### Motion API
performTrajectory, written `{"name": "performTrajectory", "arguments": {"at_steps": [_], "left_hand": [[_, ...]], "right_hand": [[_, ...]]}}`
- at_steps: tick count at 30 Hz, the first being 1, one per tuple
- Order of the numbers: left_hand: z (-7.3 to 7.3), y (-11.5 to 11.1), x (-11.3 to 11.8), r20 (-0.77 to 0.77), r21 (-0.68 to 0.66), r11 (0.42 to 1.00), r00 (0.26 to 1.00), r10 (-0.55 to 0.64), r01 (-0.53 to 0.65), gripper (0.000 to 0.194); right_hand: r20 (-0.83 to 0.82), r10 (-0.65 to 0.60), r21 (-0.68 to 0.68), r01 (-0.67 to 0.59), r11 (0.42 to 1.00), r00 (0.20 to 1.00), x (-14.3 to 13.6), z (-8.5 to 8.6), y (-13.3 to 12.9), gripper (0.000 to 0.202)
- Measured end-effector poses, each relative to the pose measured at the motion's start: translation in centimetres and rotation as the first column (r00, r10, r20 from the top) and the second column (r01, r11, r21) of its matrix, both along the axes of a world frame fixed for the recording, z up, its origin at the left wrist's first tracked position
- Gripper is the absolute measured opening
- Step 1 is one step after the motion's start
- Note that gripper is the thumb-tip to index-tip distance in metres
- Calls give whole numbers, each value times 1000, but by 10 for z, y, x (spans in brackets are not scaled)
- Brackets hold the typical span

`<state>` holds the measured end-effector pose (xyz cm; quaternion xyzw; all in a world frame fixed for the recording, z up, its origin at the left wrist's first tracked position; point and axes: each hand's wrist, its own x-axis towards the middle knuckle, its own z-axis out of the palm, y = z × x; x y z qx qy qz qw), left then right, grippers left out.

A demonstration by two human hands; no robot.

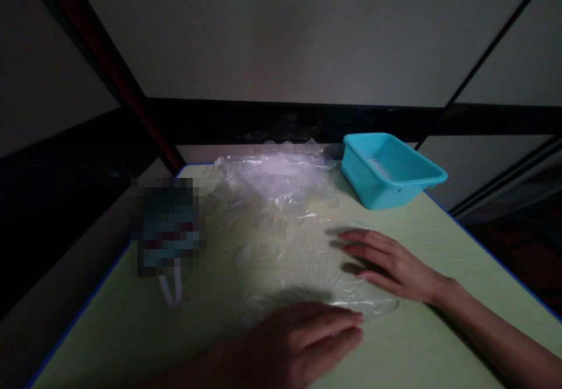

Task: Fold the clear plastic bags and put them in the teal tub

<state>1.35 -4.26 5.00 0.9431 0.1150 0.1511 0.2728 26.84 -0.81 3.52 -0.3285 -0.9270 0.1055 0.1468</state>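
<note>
A thin, clear plastic piece [307, 260] lies spread on the table in front of me; its exact kind is hard to make out in the dim light. My right hand [390, 263] rests over its right side, palm down with fingers stretched and apart. At its near edge is my left hand [307, 336], slightly blurred, fingers extended toward the right and nothing visible in them. Behind lies a crumpled heap of similar clear plastic [281, 175], whitish in the middle, with some rounded, finger-like ends at its far edge.
A turquoise plastic basin [386, 196] stands at the back right corner of the pale yellow-green table [211, 342], which has a blue edge. At left sits a pixelated object [169, 225] with a white strap loop [175, 286]. Grey panels [298, 38] rise behind.
</note>
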Motion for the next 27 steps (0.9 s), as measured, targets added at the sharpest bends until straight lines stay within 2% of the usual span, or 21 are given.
{"name": "performTrajectory", "arguments": {"at_steps": [2,4,5,8,10,12,14,16,19,22,24,27], "left_hand": [[-4,2,-3,85,-169,960,967,240,-223,32],[-11,5,-3,107,-385,852,899,424,-356,22],[-15,8,-2,113,-492,789,871,478,-369,19],[-25,15,2,146,-736,616,824,548,-280,15],[-28,19,4,139,-803,545,814,564,-241,15],[-28,21,4,125,-824,515,812,570,-234,15],[-26,21,3,126,-823,524,828,546,-220,19],[-21,20,1,141,-801,568,863,484,-188,24],[-13,18,-3,146,-700,692,913,380,-176,33],[-10,15,-4,106,-545,793,916,387,-272,52],[-11,13,-2,87,-456,808,885,458,-374,56],[-18,15,2,109,-391,774,810,577,-499,39]], "right_hand": [[-45,78,6,-78,997,996,-4,5,-7,31],[-38,183,15,-182,983,982,-11,7,-16,32],[-14,229,15,-229,973,973,-15,7,-20,33],[51,289,35,-291,956,956,-28,4,-30,32],[73,277,59,-281,958,958,-33,0,-32,25],[88,256,60,-261,963,963,-35,-3,-32,19],[87,248,31,-251,967,965,-35,-3,-31,21],[54,234,-33,-233,972,971,-35,-1,-29,23],[-34,157,-187,-160,969,987,-36,3,-28,20],[-103,66,-302,-95,949,993,-36,6,-27,15],[-135,24,-330,-68,942,991,-35,6,-26,14],[-155,-44,-371,-17,928,987,-33,6,-23,13]]}}
